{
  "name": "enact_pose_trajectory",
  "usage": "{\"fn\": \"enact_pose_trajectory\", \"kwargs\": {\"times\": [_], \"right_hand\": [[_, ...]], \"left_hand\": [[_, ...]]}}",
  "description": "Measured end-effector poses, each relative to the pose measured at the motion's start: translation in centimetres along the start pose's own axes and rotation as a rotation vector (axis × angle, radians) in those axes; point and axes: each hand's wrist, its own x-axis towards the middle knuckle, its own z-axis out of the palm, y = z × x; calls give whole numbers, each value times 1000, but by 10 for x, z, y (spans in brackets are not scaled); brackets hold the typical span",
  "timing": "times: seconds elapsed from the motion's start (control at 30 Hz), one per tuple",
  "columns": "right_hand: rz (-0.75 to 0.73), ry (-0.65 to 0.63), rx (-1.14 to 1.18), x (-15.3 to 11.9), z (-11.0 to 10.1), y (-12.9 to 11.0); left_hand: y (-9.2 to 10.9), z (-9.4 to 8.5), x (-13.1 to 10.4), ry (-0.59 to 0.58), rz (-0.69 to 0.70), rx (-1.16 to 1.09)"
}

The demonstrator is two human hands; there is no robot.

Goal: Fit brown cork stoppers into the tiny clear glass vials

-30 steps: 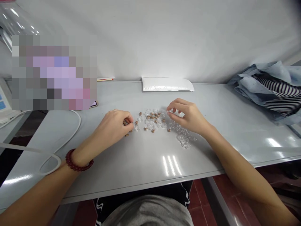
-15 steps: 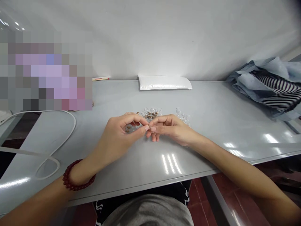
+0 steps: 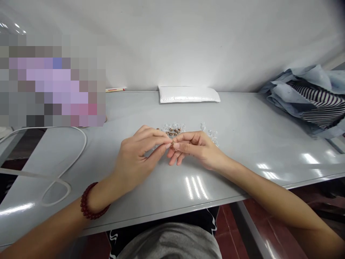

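Over the grey table, my left hand (image 3: 144, 147) and my right hand (image 3: 198, 145) meet fingertip to fingertip, thumb and forefinger pinched on each. Between them a tiny brownish piece (image 3: 173, 143) shows; its exact kind is too small to make out. Just behind the fingers lies a cluster of small brown bead-like pieces (image 3: 174, 132), mixed with clear plastic-looking pieces (image 3: 167, 126). More clear pieces (image 3: 212, 135) lie beyond my right hand, partly hidden by it. My left wrist wears a dark red bead bracelet (image 3: 87, 201).
A white padded packet (image 3: 188, 95) lies against the wall at the back of the grey table (image 3: 237, 122). A blue cloth bag with striped fabric (image 3: 309, 100) sits at the right. A white cable (image 3: 78, 158) loops on the left, near a blurred-out area. A pencil-like stick (image 3: 115, 90) lies behind.
My left hand has turned, its back fingers lifting and extending forward, and its wrist has shifted slightly right. The brownish piece between the fingertips shows more clearly. My right hand has barely moved.
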Motion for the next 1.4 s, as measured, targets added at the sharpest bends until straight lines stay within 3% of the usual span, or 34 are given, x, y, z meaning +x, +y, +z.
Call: {"fn": "enact_pose_trajectory", "kwargs": {"times": [0.1,0.3,0.37,0.5,0.57,0.7,0.83,0.93,1.13,1.3,1.4], "right_hand": [[-9,22,-24,-1,0,1],[-53,105,-144,-1,-1,-4],[-109,199,-301,-1,-4,-6],[-353,513,-827,4,-17,0],[-450,556,-1038,9,-27,7],[-469,484,-1179,17,-42,15],[-417,517,-1137,13,-52,0],[-317,538,-1172,2,-69,-19],[-64,366,-1317,-14,-105,-41],[19,221,-1328,-10,-112,-37],[44,206,-1352,-7,-112,-33]], "left_hand": [[-1,3,-1,2,72,33],[-1,6,-3,-52,27,26],[-2,2,0,-70,-46,49],[-13,-20,11,-40,-297,198],[-23,-33,17,-130,-404,290],[-36,-48,21,-346,-447,423],[-41,-46,18,-489,-373,506],[-46,-43,15,-456,-338,512],[-53,-42,12,-420,-306,497],[-51,-42,12,-494,-331,516],[-52,-42,12,-445,-339,498]]}}
